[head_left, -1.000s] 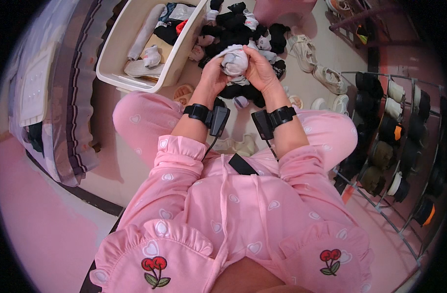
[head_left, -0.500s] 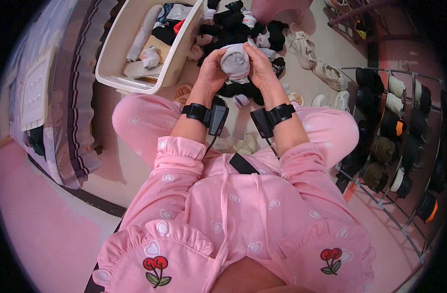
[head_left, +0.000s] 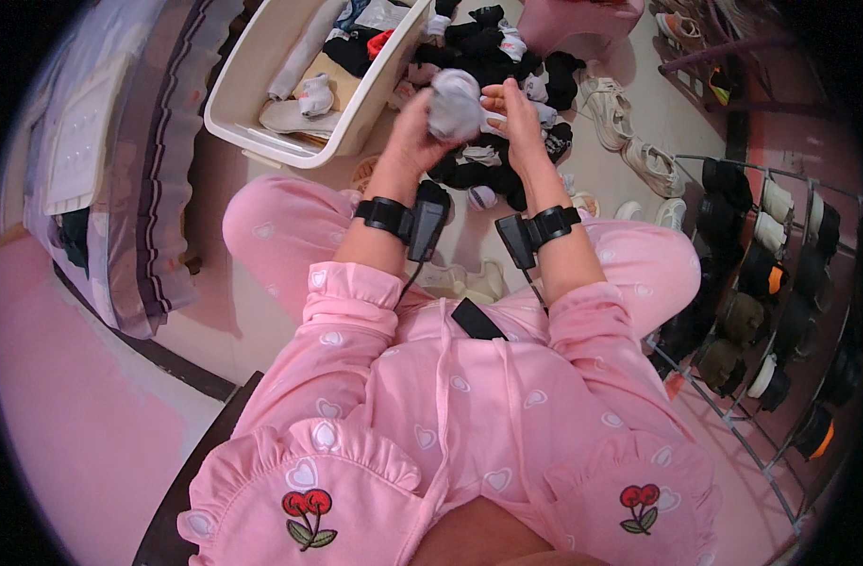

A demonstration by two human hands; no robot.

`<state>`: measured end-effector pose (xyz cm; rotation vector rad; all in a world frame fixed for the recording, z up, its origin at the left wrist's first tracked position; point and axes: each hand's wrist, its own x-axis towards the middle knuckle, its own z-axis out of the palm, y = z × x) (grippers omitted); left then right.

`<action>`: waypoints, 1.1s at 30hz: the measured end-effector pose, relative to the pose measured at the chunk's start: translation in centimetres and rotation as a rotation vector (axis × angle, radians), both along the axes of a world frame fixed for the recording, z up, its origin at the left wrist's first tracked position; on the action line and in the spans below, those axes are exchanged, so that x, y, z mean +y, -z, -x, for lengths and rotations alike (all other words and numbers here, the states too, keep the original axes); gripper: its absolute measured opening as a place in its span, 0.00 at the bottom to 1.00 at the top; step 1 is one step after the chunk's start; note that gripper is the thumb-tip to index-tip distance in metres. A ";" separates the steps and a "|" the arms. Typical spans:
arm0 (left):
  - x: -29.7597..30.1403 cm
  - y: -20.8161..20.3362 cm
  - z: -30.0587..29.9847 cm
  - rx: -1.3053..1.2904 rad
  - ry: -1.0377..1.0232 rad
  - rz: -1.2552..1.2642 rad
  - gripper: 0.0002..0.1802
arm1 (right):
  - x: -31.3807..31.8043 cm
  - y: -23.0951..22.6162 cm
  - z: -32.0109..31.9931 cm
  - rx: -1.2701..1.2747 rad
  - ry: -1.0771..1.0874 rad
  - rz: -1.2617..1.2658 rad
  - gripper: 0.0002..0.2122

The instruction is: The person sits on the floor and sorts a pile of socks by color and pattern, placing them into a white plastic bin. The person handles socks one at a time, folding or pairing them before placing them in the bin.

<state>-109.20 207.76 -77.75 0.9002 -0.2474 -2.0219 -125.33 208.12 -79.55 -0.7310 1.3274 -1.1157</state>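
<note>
Head view, looking down past pink heart-print pyjamas: both hands are raised together over the floor, just right of a cream plastic bin (head_left: 370,99). The left hand (head_left: 414,127) and the right hand (head_left: 514,118) each have their grip closed on one grey balled sock (head_left: 455,104), which sits between the palms, the left hand's fingers wrapped round its near side and the right hand's fingertips pinching its right edge. Each wrist carries one black strap with a small black box, two in all. The bin holds a loose layer of laundry: one white sock (head_left: 313,94) bunched near the middle, one long pale piece lying along the far wall, one flat beige piece beneath, and dark items with a red scrap at the far end; the exact count there cannot be told. Beyond and below the hands lies a pile of black and white socks (head_left: 493,66) on the floor, too tangled to count. Right of the pile lie two pale sandals (head_left: 629,127), and at the right edge stands one wire shoe rack (head_left: 780,283) filled with shoes. One pink stool (head_left: 582,19) stands at the top.
</note>
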 end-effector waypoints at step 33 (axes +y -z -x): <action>0.1 5.9 0.8 -0.618 0.289 -0.095 0.34 | -2.1 5.0 5.3 -0.064 -0.506 -0.351 0.13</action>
